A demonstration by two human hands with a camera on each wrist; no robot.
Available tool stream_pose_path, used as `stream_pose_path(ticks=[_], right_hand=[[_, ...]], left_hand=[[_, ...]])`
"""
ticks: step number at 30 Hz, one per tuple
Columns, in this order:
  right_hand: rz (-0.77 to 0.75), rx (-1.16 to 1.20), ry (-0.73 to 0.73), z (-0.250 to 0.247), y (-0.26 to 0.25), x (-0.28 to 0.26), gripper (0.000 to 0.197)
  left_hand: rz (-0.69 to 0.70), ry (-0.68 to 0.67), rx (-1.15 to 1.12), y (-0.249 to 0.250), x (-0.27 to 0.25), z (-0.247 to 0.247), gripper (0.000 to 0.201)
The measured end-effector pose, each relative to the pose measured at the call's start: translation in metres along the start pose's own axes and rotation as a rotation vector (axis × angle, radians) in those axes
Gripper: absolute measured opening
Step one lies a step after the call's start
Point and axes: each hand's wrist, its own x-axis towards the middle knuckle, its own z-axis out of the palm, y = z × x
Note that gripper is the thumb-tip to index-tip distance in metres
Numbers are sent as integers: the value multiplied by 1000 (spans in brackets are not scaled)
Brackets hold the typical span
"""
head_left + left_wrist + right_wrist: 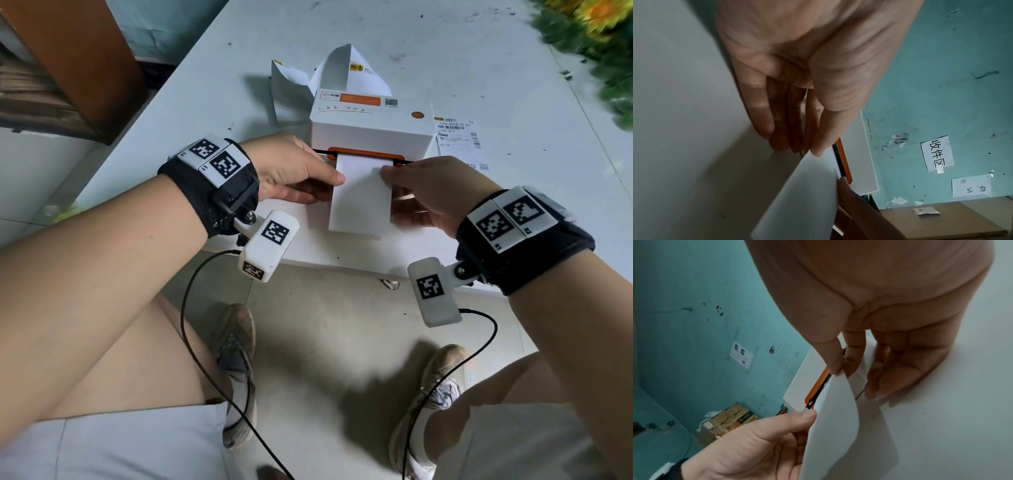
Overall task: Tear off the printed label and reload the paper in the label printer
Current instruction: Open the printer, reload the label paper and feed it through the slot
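White blank label strip (361, 202) pinched on both side edges: our left hand (291, 169) thumb on top, fingers under; our right hand (435, 192) same | strip hangs from orange-trimmed slot (364, 153) of white box-shaped label printer (371, 128) | printer on pale grey table (531, 85) | printed label sheet (459, 137) flat just right of printer

A wall sign (937, 152) reads "收件区"; a printed label (459, 137) shows "H01B".
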Motion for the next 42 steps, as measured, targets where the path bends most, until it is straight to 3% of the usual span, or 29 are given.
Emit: stream_pose_path(ticks=[4, 7, 9, 11, 14, 18, 26, 30, 38, 40, 42], right_hand=[[-90, -139, 101, -2, 5, 3, 31], [-161, -299, 179, -7, 5, -1, 29], [-210, -296, 233, -10, 4, -1, 25], [-255, -303, 282, -13, 1, -2, 22], [-250, -372, 230, -13, -2, -3, 21], [-274, -357, 198, -9, -3, -4, 27], [-295, -269, 79, 11, -13, 0, 27], [-307, -247, 38, 30, -16, 8, 25], [-315, -185, -3, 53, -21, 20, 23], [-318, -184, -4, 55, -22, 19, 29], [-321, -184, 0, 55, -22, 19, 31]], left_hand=[[-16, -30, 59, 2, -1, -2, 18], [-42, 41, 77, 8, -1, -9, 54], [-22, 166, -27, 12, 1, -17, 65], [77, 306, -144, 13, 8, -26, 60], [158, 257, -221, 10, 16, -28, 52], [129, 178, -254, 11, 14, -18, 44], [131, 286, -200, 1, -8, -40, 34], [109, 323, -190, -5, -17, -50, 16], [79, 330, -161, -14, -12, -67, 30], [100, 299, -234, -13, -4, -73, 30], [89, 285, -349, -10, 9, -81, 43]])
